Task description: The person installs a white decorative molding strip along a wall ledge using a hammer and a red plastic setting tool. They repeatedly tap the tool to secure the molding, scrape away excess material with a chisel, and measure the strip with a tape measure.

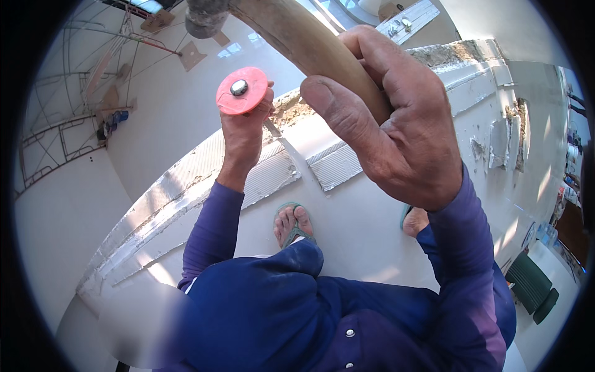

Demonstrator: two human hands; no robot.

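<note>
My right hand [406, 127] is raised close to the view, its fingers and thumb closed round the wooden handle of a hammer [304, 49]. The grey metal hammer head is at the top, above and left of that hand. Lower and to the left, my left hand [240, 141] grips a chisel with a round pink hand guard [224, 93]. The chisel's shiny metal striking end [239, 87] faces up, and the hammer head is apart from it. Part of the blade shows beyond the hand, by the broken ledge [291, 110]; whether its tip touches is unclear.
Ribbed, mortar-smeared strips [338, 166] line the curved ledge beside my sandalled feet [294, 224]. Metal scaffolding [65, 133] stands at the left. A white plank [409, 22] lies at the top right, and a dark green chair [530, 282] is at the lower right.
</note>
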